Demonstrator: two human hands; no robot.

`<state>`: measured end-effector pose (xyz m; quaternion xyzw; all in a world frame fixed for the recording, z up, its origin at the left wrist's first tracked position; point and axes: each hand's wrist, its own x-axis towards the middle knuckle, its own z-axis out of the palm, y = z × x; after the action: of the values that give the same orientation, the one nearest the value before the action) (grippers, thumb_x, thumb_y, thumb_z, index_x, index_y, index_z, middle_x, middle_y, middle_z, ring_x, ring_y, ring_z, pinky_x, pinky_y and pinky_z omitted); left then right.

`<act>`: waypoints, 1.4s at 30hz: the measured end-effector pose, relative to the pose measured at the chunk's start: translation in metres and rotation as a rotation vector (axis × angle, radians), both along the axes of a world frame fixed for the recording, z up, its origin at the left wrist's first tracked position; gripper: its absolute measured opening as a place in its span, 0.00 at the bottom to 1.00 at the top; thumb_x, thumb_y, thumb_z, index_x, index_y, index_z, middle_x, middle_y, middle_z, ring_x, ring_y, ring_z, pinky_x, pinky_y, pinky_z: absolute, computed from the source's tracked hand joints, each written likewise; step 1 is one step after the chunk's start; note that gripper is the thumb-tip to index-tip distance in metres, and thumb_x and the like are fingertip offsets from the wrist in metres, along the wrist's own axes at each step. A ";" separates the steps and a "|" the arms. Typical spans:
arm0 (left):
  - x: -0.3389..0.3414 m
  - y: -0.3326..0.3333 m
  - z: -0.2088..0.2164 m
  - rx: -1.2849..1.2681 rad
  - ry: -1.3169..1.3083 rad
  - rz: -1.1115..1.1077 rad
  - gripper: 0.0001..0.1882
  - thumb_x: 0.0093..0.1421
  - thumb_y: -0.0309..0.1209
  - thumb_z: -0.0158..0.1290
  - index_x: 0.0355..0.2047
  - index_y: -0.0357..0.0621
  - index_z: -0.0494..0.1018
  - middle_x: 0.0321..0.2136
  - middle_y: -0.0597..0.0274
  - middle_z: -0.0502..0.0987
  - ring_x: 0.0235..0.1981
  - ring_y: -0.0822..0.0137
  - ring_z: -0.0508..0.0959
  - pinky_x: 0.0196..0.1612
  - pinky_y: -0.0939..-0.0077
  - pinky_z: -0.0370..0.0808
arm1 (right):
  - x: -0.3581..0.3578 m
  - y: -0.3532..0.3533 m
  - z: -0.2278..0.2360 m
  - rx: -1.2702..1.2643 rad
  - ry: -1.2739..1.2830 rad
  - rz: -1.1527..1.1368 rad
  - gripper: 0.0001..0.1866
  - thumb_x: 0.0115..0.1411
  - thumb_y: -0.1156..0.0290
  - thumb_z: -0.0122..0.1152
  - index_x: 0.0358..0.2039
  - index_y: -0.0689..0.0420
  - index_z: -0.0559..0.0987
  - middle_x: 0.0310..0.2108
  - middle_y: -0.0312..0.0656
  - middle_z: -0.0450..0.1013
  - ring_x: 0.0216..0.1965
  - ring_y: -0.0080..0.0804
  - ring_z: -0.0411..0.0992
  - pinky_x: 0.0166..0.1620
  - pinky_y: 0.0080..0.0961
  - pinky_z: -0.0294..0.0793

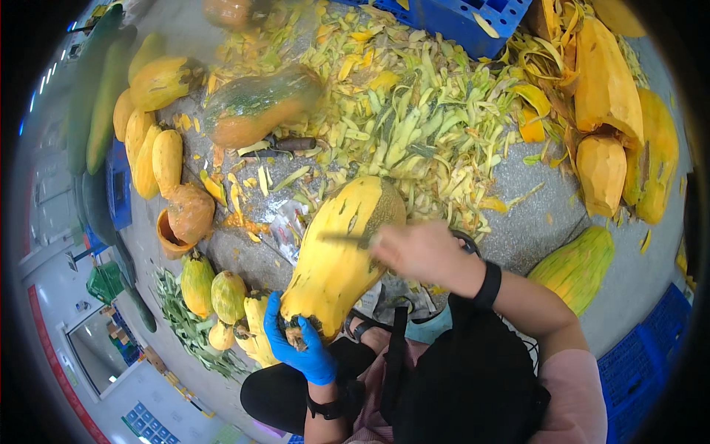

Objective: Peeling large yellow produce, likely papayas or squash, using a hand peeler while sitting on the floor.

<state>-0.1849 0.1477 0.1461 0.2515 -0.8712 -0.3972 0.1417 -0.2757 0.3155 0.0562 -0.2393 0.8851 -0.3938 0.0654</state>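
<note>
A large, long yellow pumpkin lies tilted in front of me, its stem end toward my body. Much of its skin is pared off, and a rough greenish-brown patch remains along the far right side. My left hand, in a blue glove, grips the stem end with the fingers curled round it. Over the pumpkin's right side, my bare right hand is closed on a thin dark blade-like tool. Motion blurs this tool, so I cannot tell whether it is a knife or a peeler.
Peelings cover the ground ahead. An unpeeled pumpkin lies beyond, near a dark-handled tool. Several peeled pumpkins are piled at right, near a green-yellow squash. Blue crates stand at the far side and right.
</note>
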 end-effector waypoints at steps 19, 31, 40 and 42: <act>0.019 -0.041 -0.025 -0.102 -0.047 -0.093 0.21 0.53 0.34 0.42 0.45 0.31 0.60 0.42 0.51 0.66 0.44 0.61 0.65 0.49 0.69 0.59 | -0.010 0.019 -0.066 0.167 -0.308 -0.236 0.15 0.54 0.56 0.45 0.22 0.54 0.69 0.10 0.42 0.66 0.12 0.38 0.67 0.13 0.31 0.64; 0.039 -0.082 -0.048 -0.355 -0.042 -0.374 0.23 0.54 0.38 0.38 0.45 0.34 0.59 0.44 0.49 0.65 0.46 0.57 0.65 0.50 0.63 0.59 | -0.012 0.022 -0.104 0.099 -0.236 -0.111 0.16 0.54 0.56 0.43 0.24 0.55 0.72 0.13 0.45 0.68 0.17 0.41 0.68 0.19 0.32 0.66; 0.037 -0.088 -0.047 -0.259 -0.066 -0.229 0.22 0.53 0.36 0.36 0.44 0.31 0.60 0.42 0.48 0.65 0.46 0.57 0.64 0.52 0.63 0.56 | -0.004 0.013 -0.078 0.066 -0.405 -0.303 0.17 0.55 0.57 0.43 0.19 0.57 0.69 0.11 0.44 0.65 0.14 0.42 0.66 0.18 0.36 0.64; 0.028 -0.079 -0.045 -0.168 -0.037 -0.170 0.21 0.54 0.34 0.36 0.43 0.31 0.60 0.42 0.48 0.66 0.45 0.58 0.65 0.51 0.64 0.57 | 0.000 0.024 -0.093 0.172 -0.358 -0.316 0.15 0.54 0.59 0.45 0.18 0.57 0.68 0.11 0.44 0.65 0.14 0.41 0.66 0.18 0.35 0.64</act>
<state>-0.1572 0.0686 0.1010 0.1711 -0.9221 -0.3286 0.1120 -0.2753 0.3397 -0.0370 -0.0181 0.9160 -0.3587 0.1789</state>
